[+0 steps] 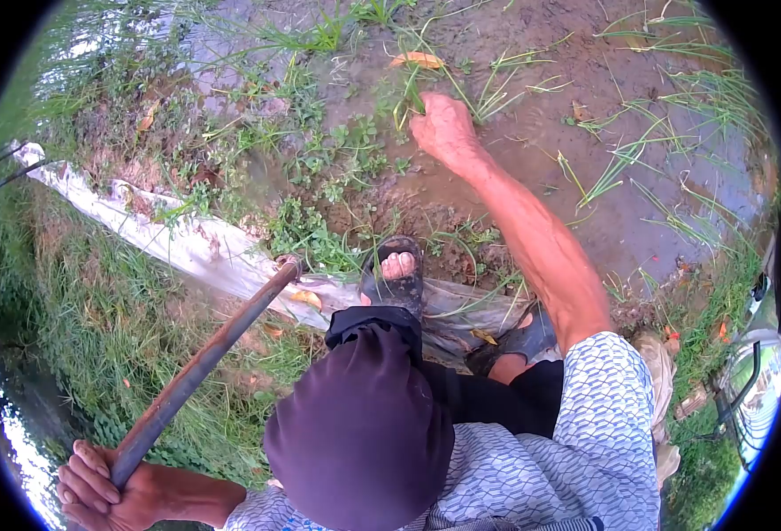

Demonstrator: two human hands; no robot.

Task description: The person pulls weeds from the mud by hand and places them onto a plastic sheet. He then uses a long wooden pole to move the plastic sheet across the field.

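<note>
My left hand (pixel 98 491), at the lower left, is closed around the near end of a rusty, dark pole (pixel 204 372). The pole slants up to the right, and its far end meets the white plastic sheet (pixel 196 248) near my foot. Stretched forward over wet mud, my right hand (pixel 446 133) has its fingers curled round thin green grass blades (pixel 419 104) at ground level. The fingertips are partly hidden by the hand. Just beyond it lies an orange-brown leaf (pixel 419 60), and more thin shoots (pixel 501 93) spread out to its right.
My sandalled foot (pixel 396 265) stands at the mud's edge beside low clover-like weeds (pixel 306 230). Long thin green plants (pixel 616 173) lean over the wet mud (pixel 532 168) at right. Grass (pixel 107 327) covers the bank at left. A dark cap (pixel 364 425) blocks the lower middle.
</note>
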